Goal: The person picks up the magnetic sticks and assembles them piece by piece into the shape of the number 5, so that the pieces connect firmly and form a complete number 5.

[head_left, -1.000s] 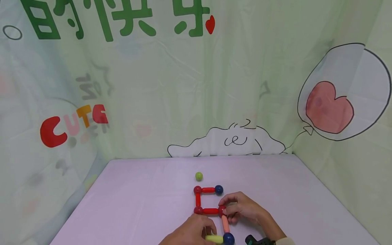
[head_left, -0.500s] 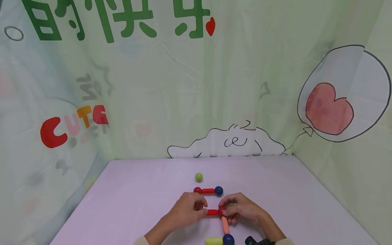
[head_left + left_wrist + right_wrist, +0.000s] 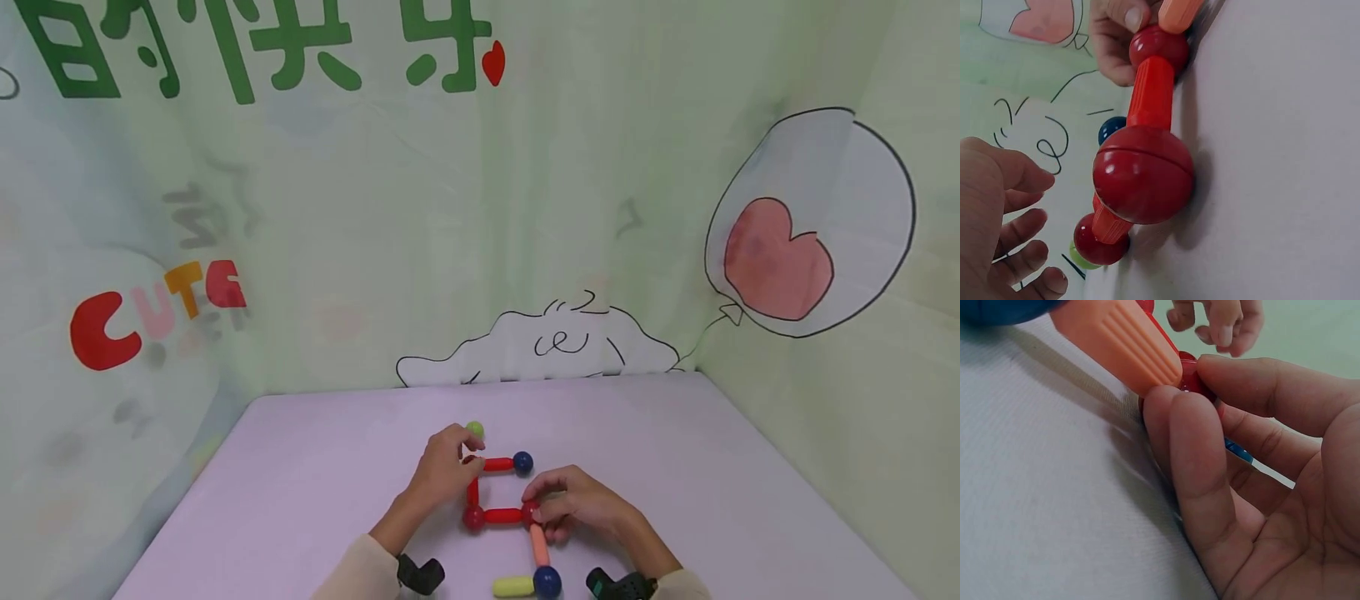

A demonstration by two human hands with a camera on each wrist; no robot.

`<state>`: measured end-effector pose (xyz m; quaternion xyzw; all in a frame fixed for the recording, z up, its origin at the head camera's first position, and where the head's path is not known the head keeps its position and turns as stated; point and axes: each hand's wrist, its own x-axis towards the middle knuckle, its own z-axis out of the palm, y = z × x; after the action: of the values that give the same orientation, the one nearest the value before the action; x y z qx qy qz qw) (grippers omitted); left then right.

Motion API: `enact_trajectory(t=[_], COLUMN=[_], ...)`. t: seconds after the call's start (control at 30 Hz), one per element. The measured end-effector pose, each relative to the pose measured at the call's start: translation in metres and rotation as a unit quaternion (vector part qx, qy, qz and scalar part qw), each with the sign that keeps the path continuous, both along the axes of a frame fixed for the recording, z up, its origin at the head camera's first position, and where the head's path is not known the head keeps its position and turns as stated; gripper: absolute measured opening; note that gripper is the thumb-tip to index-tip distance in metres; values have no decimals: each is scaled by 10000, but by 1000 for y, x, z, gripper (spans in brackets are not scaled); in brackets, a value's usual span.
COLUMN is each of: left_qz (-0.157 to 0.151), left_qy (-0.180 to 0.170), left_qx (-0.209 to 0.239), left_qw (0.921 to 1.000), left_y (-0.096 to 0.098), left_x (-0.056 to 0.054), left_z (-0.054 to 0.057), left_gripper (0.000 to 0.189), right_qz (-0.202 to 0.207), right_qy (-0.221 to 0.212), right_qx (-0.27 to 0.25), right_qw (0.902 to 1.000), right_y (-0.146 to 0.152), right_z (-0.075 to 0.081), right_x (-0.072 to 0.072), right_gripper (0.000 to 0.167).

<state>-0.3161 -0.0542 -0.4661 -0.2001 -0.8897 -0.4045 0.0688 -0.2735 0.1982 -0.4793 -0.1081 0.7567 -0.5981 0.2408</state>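
Observation:
My right hand (image 3: 581, 504) pinches a red ball (image 3: 529, 512) between thumb and fingers. From that ball a red magnetic rod (image 3: 502, 517) runs left to another red ball (image 3: 473, 518). A salmon rod (image 3: 539, 546) leads toward me to a blue ball (image 3: 547, 582), which joins a yellow rod (image 3: 513, 587). My left hand (image 3: 441, 465), fingers loosely bent and holding nothing visible, hovers by the upper-left red ball (image 3: 1100, 240), partly covering it in the head view. An upper red rod (image 3: 498, 464) ends at a navy ball (image 3: 522, 463).
A loose-looking green ball (image 3: 476, 429) lies just beyond my left fingertips. The pieces rest on a pale lilac table (image 3: 337, 500). Printed curtains (image 3: 360, 208) stand behind and at both sides. Dark wrist devices (image 3: 422, 575) sit at both cuffs.
My left hand has gone from beside the yellow rod, past the lower-left red ball, to the upper-left one. The right hand keeps its pinch. The head view has shifted slightly.

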Motion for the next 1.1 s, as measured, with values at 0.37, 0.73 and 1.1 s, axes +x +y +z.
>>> enact_trajectory(t=[0.37, 0.73, 1.1], left_qz=[275, 15, 234], left_qy=[-67, -99, -328], left_qx=[-132, -537, -22], left_qw=[9995, 9985, 9992], left_y=[6, 2, -9], left_x=[-43, -61, -55], left_z=[-18, -31, -26], left_gripper=[35, 24, 25], right_qz=[-63, -10, -62], right_qy=[-82, -120, -91], right_qx=[91, 23, 87], right_qw=[9999, 9999, 9999], right_y=[-1, -3, -3], right_z=[-3, -2, 0], right_x=[-2, -4, -3], right_gripper=[27, 28, 28])
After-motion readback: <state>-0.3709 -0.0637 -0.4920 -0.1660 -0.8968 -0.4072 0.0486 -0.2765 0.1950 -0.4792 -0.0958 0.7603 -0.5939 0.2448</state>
